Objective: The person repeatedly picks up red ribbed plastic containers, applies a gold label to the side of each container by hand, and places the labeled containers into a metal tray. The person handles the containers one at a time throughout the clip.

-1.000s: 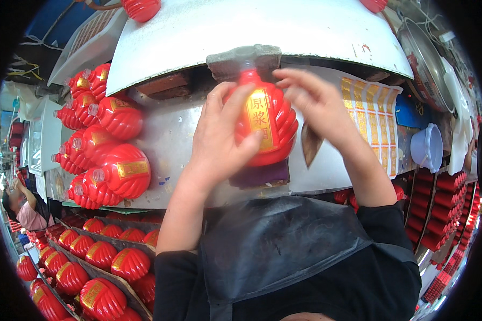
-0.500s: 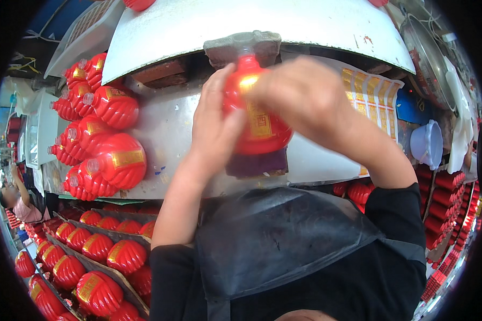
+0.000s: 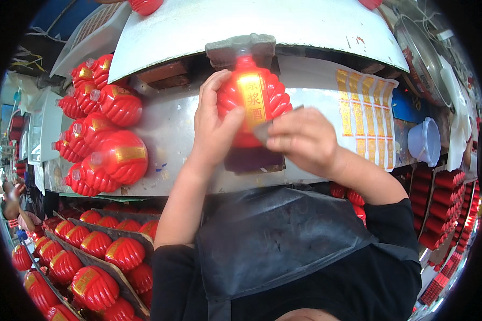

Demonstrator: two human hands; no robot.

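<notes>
A ribbed red bottle [image 3: 276,96] lies on its side in the middle of the bench, neck away from me. A gold label [image 3: 253,91] runs down its upper face. My left hand [image 3: 213,120] is wrapped round the bottle's left side, thumb near the label's edge. In my right hand [image 3: 305,140] is a small flat dark-grey piece like a scraper [image 3: 263,131], pinched between fingers and thumb, over the lower end of the label. Below the bottle's base shows a dark purple block [image 3: 254,162]; its neck end meets a grey padded rest [image 3: 216,53].
Several red bottles [image 3: 124,155] are grouped on the bench's left. To the right lies a sheet of gold labels [image 3: 364,115], beside a pale blue bucket [image 3: 424,142]. A white board [image 3: 251,21] spans the far side. Crates of red bottles [image 3: 95,286] stand lower left. Another person is at far left.
My right hand has moved down and right from the upper label to its lower end, uncovering the label and the grey piece. My left hand stays at the bottle's left side.
</notes>
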